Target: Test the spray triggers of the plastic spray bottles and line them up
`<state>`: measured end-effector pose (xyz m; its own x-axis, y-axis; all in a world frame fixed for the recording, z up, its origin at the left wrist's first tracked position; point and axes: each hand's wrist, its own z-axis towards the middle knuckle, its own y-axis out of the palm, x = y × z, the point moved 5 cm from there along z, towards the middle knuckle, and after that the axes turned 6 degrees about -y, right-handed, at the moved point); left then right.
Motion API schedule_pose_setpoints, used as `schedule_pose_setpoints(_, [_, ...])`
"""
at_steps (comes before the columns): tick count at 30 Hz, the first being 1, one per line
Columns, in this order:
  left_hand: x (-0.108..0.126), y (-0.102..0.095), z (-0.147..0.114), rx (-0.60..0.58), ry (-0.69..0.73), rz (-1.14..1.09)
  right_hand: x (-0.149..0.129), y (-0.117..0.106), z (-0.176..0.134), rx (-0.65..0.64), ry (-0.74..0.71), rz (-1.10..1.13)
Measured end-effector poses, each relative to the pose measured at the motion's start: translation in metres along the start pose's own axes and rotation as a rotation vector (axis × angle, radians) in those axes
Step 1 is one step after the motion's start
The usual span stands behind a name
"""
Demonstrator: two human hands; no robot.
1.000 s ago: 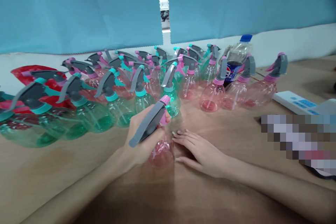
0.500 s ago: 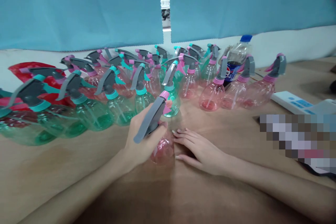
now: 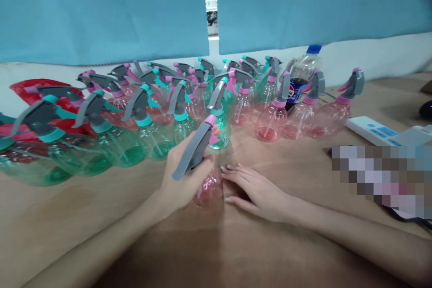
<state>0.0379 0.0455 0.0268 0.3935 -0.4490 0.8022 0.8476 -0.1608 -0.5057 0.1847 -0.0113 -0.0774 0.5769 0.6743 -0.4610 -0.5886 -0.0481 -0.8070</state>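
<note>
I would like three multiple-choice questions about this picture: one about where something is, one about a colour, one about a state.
1. Where does the cola bottle stand?
A. among the pink spray bottles at the back right
B. in the left hand
C. on the white device

2. What colour is the body of the spray bottle in the left hand?
A. green
B. pink
C. blue

3. How is the right hand?
A. clenched around a trigger
B. raised in the air
C. flat on the table, fingers beside the held bottle

Answers: 1 A, its blue cap rises behind the pink bottles; 2 B, clear pink plastic shows below the fingers; 3 C, the fingers lie stretched out on the wood.
</note>
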Motion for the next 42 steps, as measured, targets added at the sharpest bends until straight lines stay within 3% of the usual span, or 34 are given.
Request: schedule_pose_setpoints(42, [0.0027, 0.0007, 0.0016, -0.006, 0.005, -0.001, -0.0007, 0.0000, 0.0014, -0.036, 0.001, -0.024])
